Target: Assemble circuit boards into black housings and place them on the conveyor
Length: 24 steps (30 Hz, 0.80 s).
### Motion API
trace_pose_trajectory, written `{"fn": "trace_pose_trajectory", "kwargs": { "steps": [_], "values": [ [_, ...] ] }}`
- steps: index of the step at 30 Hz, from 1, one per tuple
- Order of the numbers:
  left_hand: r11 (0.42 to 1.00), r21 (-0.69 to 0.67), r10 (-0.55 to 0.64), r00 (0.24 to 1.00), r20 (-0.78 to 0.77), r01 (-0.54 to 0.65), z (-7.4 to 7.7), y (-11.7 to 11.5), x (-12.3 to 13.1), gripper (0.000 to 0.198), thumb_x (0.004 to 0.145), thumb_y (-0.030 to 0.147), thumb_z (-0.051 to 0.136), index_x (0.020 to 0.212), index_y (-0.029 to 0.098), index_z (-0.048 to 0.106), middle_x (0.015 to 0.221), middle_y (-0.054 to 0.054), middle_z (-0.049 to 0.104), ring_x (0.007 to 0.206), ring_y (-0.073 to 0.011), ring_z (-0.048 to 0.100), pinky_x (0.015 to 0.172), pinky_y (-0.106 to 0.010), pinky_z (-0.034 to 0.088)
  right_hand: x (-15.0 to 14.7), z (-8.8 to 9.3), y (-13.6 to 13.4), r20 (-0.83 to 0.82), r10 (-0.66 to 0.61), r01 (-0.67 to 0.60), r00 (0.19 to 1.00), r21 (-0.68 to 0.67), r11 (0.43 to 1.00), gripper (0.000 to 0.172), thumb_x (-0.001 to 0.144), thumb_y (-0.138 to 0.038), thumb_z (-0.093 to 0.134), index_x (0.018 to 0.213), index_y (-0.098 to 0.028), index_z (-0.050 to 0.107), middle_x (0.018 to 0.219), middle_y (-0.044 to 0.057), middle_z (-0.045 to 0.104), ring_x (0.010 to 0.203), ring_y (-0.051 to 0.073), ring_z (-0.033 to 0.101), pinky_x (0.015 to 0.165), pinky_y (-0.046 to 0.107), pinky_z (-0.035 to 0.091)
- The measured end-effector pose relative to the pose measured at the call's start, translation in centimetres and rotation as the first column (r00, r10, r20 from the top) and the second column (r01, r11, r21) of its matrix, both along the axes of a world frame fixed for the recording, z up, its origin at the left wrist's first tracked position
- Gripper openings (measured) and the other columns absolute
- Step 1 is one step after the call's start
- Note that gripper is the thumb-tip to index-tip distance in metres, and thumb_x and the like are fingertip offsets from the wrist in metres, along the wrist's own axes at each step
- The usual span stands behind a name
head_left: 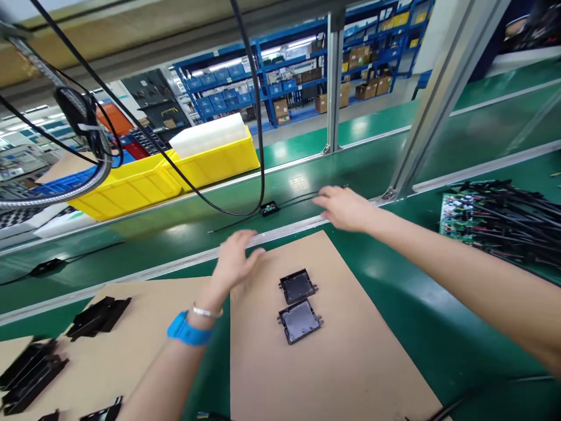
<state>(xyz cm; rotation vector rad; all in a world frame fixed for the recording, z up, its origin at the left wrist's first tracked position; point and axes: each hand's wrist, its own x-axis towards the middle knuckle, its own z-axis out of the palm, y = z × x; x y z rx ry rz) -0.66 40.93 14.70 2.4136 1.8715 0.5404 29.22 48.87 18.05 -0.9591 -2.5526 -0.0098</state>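
My left hand hovers over the far left edge of the cardboard sheet, thumb spread from the fingers, holding nothing. At the green conveyor belt, my right hand has its fingertips over black cables; the fingers look loosely bent and apart, and any touch is unclear. These cables run to a small black case with a green circuit board on the belt. Two open black plastic housings lie one behind the other on the cardboard, below and between my hands.
More black housings lie on another cardboard sheet at left. Circuit boards with black cables are piled at right. Yellow bins stand beyond the belt. A black cable loop hangs in front, and a metal post rises at right.
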Motion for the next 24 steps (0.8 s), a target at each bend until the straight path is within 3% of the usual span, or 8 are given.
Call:
{"fn": "trace_pose_trajectory", "kwargs": {
  "steps": [3,6,10,13,16,19,21,24],
  "values": [
    [0.970,-0.131,-0.197,0.977,0.081,0.207,-1.4,-6.7,2.8,0.046,0.084,0.052,0.061,0.117,0.020,0.058,0.120,-0.009,0.057,0.110,-0.0236,0.057,0.095,-0.036,0.048,1.6,-1.0,-7.9,0.065,0.182,-0.171,0.981,-0.151,0.974,0.017,0.085,-0.005,0.054,0.088,-0.018,0.065,0.092,0.004,0.063,0.086,0.018,0.061,0.078,0.029,0.046],
    [0.943,-0.165,-0.260,0.948,0.181,0.290,-2.7,-11.9,4.9,0.048,0.077,0.040,0.070,0.119,0.020,0.057,0.124,-0.011,0.050,0.115,-0.0276,0.051,0.097,-0.043,0.047,3.0,-1.9,-16.3,0.068,0.349,-0.285,0.935,-0.444,0.850,0.009,0.082,-0.020,0.068,0.076,-0.020,0.061,0.081,0.002,0.062,0.076,0.019,0.060,0.067,0.028,0.049],
    [0.947,-0.143,-0.251,0.940,0.231,0.288,-4.3,-15.2,6.4,0.030,0.085,0.014,0.057,0.114,0.022,0.060,0.126,-0.012,0.045,0.116,-0.0264,0.047,0.096,-0.045,0.046,3.4,-4.0,-23.5,0.074,0.356,-0.292,0.932,-0.434,0.853,0.012,0.077,-0.014,0.065,0.086,-0.020,0.058,0.088,0.005,0.063,0.082,0.023,0.060,0.074,0.034,0.048],
    [0.942,-0.141,-0.256,0.924,0.283,0.304,-3.7,-16.7,7.4,0.027,0.088,0.013,0.053,0.112,0.023,0.060,0.126,-0.012,0.047,0.117,-0.0264,0.047,0.097,-0.045,0.046,3.3,-5.0,-25.1,0.087,0.297,-0.224,0.951,-0.468,0.855,0.019,0.074,-0.006,0.058,0.088,-0.019,0.055,0.089,0.005,0.062,0.083,0.024,0.059,0.078,0.036,0.047],
    [0.916,-0.195,-0.241,0.870,0.430,0.350,-1.9,-18.4,8.5,0.039,0.086,0.034,0.064,0.122,0.023,0.055,0.130,-0.013,0.049,0.120,-0.0287,0.049,0.098,-0.044,0.046,3.5,-4.9,-24.5,0.035,0.228,-0.161,0.973,-0.605,0.780,0.024,0.073,0.002,0.052,0.084,-0.019,0.051,0.085,0.002,0.061,0.081,0.020,0.057,0.076,0.033,0.045],
    [0.841,-0.352,-0.187,0.831,0.523,0.411,-0.8,-19.7,9.8,0.039,0.084,0.041,0.064,0.117,0.024,0.055,0.109,-0.008,0.064,0.095,-0.0234,0.064,0.080,-0.032,0.053,3.6,-4.3,-22.8,-0.099,0.170,-0.194,0.980,-0.639,0.744,0.021,0.080,0.000,0.050,0.085,-0.020,0.046,0.084,0.000,0.058,0.079,0.017,0.055,0.070,0.028,0.043],
    [0.846,-0.420,-0.117,0.883,0.455,0.328,-0.9,-20.0,10.5,0.014,0.090,0.032,0.051,0.098,0.024,0.058,0.085,-0.002,0.067,0.073,-0.0189,0.065,0.063,-0.027,0.050,3.3,-4.1,-21.9,-0.142,0.120,-0.183,0.983,-0.633,0.752,0.014,0.087,-0.008,0.051,0.091,-0.021,0.046,0.086,0.000,0.058,0.078,0.017,0.055,0.068,0.028,0.043],
    [0.889,-0.428,-0.015,0.943,0.332,0.164,-1.5,-19.6,11.2,0.011,0.087,0.026,0.045,0.080,0.022,0.052,0.068,-0.001,0.063,0.058,-0.0185,0.061,0.052,-0.027,0.041,1.6,-4.0,-21.5,-0.072,0.105,-0.127,0.992,-0.584,0.802,0.014,0.089,-0.011,0.047,0.100,-0.020,0.049,0.088,0.003,0.060,0.077,0.019,0.057,0.067,0.031,0.045]
  ]
}}
